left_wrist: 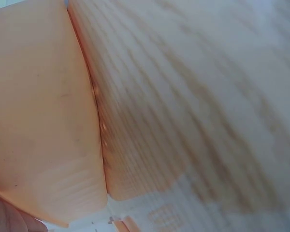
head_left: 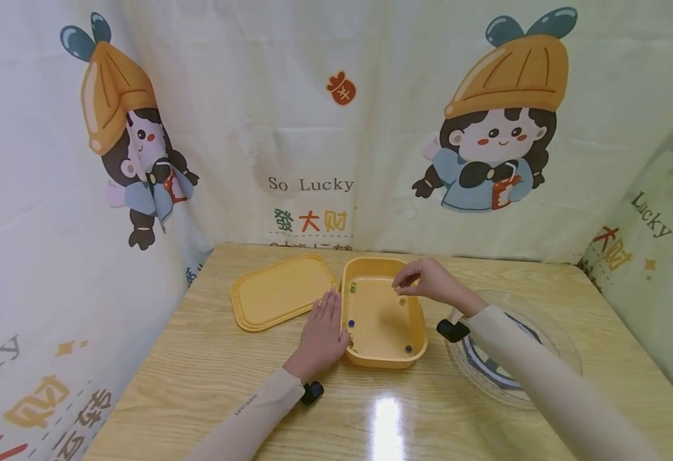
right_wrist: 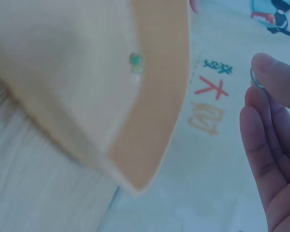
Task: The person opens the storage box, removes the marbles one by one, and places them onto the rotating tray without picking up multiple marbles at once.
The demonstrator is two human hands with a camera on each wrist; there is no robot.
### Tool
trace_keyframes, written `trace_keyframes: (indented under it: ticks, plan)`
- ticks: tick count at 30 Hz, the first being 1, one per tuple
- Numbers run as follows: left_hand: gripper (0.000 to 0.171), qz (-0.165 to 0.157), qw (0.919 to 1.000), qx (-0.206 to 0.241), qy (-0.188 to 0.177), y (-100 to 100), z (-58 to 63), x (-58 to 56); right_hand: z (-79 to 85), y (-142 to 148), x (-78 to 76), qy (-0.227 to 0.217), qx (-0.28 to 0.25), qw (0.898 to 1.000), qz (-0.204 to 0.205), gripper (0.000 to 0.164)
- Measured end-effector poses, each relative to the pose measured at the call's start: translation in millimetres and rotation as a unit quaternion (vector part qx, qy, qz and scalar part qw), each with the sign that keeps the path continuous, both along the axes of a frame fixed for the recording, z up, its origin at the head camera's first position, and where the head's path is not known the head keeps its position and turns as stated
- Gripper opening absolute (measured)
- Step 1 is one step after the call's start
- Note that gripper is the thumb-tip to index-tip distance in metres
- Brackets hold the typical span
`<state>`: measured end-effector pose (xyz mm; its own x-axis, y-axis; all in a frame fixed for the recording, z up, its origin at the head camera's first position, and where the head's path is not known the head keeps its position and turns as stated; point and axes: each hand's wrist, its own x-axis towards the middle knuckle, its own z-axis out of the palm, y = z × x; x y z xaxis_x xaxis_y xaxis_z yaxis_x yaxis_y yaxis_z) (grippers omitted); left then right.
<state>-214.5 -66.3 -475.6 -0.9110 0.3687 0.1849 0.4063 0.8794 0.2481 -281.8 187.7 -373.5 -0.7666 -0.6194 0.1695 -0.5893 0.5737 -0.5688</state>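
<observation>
A yellow plastic box (head_left: 385,362) stands without its lid on the table. Several small marbles lie inside, among them a green marble (head_left: 353,288), a blue marble (head_left: 351,323) and a dark marble (head_left: 408,349). With fingers straight, my left hand (head_left: 323,330) rests against the box's left side, thumb at the rim. My right hand (head_left: 435,283) is over the box's right side, pinching a small clear marble (right_wrist: 256,79) between thumb and index finger; the fingers hide most of it. An amber marble (head_left: 402,301) lies in the box just below that hand.
Left of the box, the yellow lid (head_left: 284,291) lies flat on the wooden table (head_left: 209,371). A large round clear dish (head_left: 563,339) sits at the right, partly under my right forearm. Behind the table hangs a printed curtain (head_left: 382,141).
</observation>
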Motion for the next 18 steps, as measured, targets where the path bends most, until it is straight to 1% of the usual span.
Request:
trace_keyframes:
  ticks: [4, 11, 18]
  plan:
    - [0.067, 0.002, 1.0000, 0.001, -0.005, 1, 1.4, -0.2, 1.4, 20, 8.2, 0.008, 0.002, 1.000, -0.028, 0.009]
    - [0.067, 0.003, 1.0000, -0.004, -0.006, 1, 1.4, -0.8, -4.0, 52, 21.7, 0.031, 0.004, 0.997, -0.069, 0.010]
    - [0.067, 0.002, 0.9999, -0.006, -0.008, 0, 0.3, -0.6, -12.4, 83, 32.9, 0.028, 0.008, 0.993, -0.113, 0.010]
